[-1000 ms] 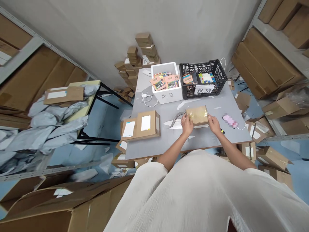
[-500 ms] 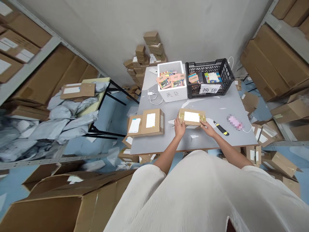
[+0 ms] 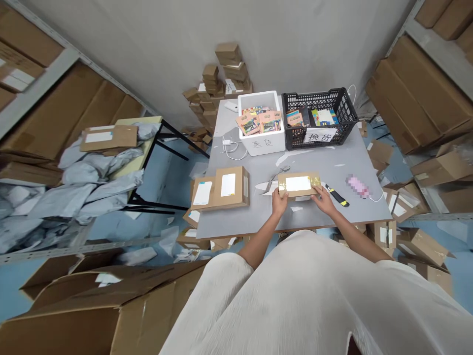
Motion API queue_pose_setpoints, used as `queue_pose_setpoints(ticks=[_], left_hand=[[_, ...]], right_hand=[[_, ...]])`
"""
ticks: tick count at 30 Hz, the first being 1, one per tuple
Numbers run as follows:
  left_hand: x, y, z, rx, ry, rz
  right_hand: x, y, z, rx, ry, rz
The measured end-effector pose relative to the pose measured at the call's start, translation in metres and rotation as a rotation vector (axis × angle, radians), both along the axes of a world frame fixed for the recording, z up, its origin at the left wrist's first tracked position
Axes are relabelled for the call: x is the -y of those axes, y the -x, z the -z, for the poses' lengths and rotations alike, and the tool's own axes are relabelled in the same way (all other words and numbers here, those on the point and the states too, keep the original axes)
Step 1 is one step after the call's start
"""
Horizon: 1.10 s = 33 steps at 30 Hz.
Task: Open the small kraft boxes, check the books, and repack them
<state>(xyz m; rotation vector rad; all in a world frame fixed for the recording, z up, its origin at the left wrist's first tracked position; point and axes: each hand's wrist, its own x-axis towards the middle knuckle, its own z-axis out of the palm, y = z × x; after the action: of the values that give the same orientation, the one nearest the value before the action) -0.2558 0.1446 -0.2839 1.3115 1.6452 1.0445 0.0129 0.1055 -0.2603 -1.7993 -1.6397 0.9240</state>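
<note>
A small cardboard box [image 3: 298, 184] with a white label and shiny tape at its ends is held between my two hands over the grey table [image 3: 254, 217]. My left hand [image 3: 279, 201] grips its left front corner, fingers closed against the side. On the right end, my right hand [image 3: 322, 199] is closed on the taped corner. Just to the right of that hand lies a black and yellow box cutter [image 3: 337, 195]. Scraps of paper and a grey strip [image 3: 275, 175] lie by the box's left end.
Two labelled cardboard boxes [image 3: 232, 187] stand at the table's left. Behind are a white foam box [image 3: 264, 143] of booklets and a black crate [image 3: 320, 118]. A blurred pink object [image 3: 357, 186] with a cord lies at right. Grey parcels [image 3: 84, 197] fill a side table.
The box in my hands has shifted slightly right, showing a grey strip at its left that was hidden. The camera view has turned slightly.
</note>
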Motion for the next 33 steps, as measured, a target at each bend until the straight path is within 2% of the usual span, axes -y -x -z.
queue_pose_setpoints(ticks=[4,7,10,13,17,19,23,27,33], left_hand=[[0.005,-0.007,-0.005,0.017,0.035,-0.013],[0.006,-0.003,-0.016,-0.116,-0.033,0.020],[0.008,-0.006,-0.027,-0.275,-0.125,0.169],[0.011,-0.016,-0.034,-0.339,-0.179,0.290],[0.014,-0.025,-0.037,-0.343,-0.176,0.275],[0.013,-0.026,-0.038,-0.342,-0.180,0.283],[0.011,-0.027,-0.039,-0.363,-0.184,0.288],[0.009,-0.030,-0.037,-0.365,-0.174,0.292],[0.005,-0.034,-0.034,-0.400,-0.183,0.312]], right_hand=[[0.009,-0.012,0.004,-0.023,0.047,-0.027],[0.012,-0.011,0.007,-0.039,0.073,-0.011],[0.012,-0.010,0.006,-0.040,0.064,-0.022],[0.013,-0.013,0.003,-0.080,0.020,-0.034],[0.011,-0.035,0.006,-0.099,-0.069,0.118],[0.009,-0.053,0.012,-0.002,-0.065,0.211],[0.005,-0.090,0.032,0.328,0.199,0.259],[0.002,-0.111,0.051,0.537,0.380,0.135],[-0.006,-0.127,0.062,0.642,0.369,0.001]])
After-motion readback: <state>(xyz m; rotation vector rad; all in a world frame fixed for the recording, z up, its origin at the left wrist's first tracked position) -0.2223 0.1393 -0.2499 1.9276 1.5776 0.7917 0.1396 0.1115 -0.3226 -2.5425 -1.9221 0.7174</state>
